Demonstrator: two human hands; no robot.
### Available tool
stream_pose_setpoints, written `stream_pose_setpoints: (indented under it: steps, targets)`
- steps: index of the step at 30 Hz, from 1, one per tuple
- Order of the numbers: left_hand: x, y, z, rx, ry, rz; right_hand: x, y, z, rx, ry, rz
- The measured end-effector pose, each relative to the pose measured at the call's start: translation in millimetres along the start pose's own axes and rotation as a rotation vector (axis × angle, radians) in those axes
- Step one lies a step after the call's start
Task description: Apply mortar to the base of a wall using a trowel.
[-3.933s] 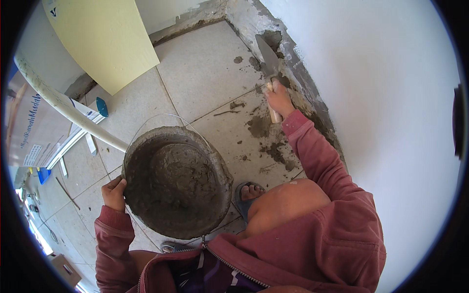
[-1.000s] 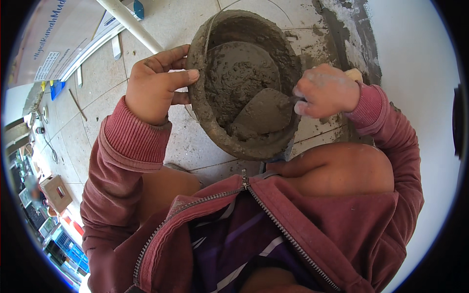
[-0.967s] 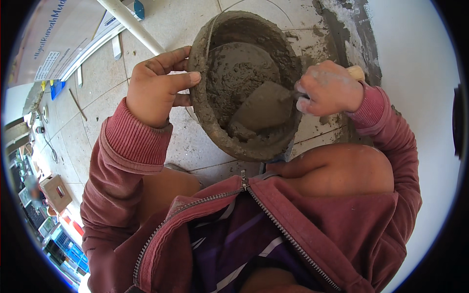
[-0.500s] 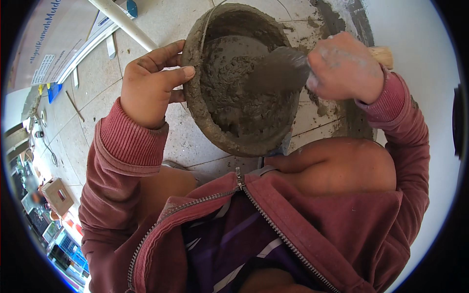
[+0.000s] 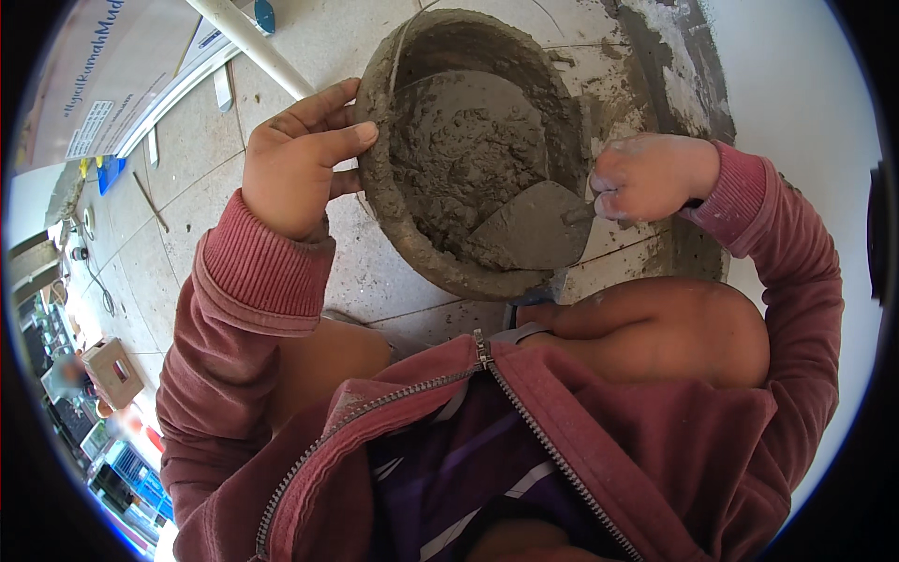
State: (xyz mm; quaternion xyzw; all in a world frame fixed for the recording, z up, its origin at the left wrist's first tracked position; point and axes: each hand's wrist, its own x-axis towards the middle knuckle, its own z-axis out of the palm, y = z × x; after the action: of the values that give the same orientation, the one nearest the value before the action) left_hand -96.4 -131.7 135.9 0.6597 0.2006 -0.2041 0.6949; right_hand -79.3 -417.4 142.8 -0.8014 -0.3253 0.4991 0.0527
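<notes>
A round bucket (image 5: pixel 379 192) crusted with mortar is tipped toward me, and wet grey mortar (image 5: pixel 468 126) lies inside it. Its left rim is gripped by my left hand (image 5: pixel 295 159), thumb on the outer lip and fingers behind. My right hand (image 5: pixel 651 178) is closed around the handle of a trowel (image 5: pixel 538 229), at the bucket's right side. The mortar-coated blade lies flat over the near right part of the mortar, reaching across the rim. My fingers mostly hide the trowel's handle.
A white pipe (image 5: pixel 248 45) and a printed board (image 5: pixel 103 84) lie at the upper left. Mortar smears cover the tiles (image 5: pixel 613 103) beside the white wall (image 5: pixel 796 122) on the right. A cardboard box (image 5: pixel 110 373) stands far left. My bent knee (image 5: pixel 674 328) is close below the bucket.
My right hand has come down and the trowel has swung from the bucket's upper right to its near right side. The blade was blurred before. My left hand still grips the rim.
</notes>
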Motion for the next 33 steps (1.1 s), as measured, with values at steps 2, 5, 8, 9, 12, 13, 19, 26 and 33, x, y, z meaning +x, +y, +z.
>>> stream_pose_setpoints:
  steps: [2, 5, 8, 9, 12, 13, 19, 26, 33]
  targets:
    - [2, 1, -4, 0.001, -0.046, -0.009, 6, 24, 2, 0.365, -0.081, -0.086]
    - [1, -1, -15, 0.047, -0.055, -0.034, 11, 33, 5, 0.369, 0.173, -0.167]
    - [-2, 1, -17, 0.056, -0.017, -0.019, 25, 1, 5, -0.304, 0.726, -0.025]
    - [-3, 3, -15, 0.07, -0.026, -0.021, 34, -7, 3, -0.367, 0.71, -0.113]
    - [-2, 4, -3, 0.093, -0.04, 0.025, 73, -38, 10, -0.328, 0.549, -0.151]
    - [-3, 4, -2, 0.101, -0.04, 0.03, 76, -39, 9, -0.327, 0.558, -0.151]
    - [-8, -5, -8, 0.071, -0.06, 0.055, 61, -38, 10, -0.242, 0.358, -0.167]
    - [-13, -7, -4, 0.091, -0.034, 0.085, 75, -24, 54, 0.15, 0.244, -0.038]
    - [-11, -8, -21, 0.133, -0.022, 0.031, 28, 1, 41, 0.401, 0.123, -0.107]
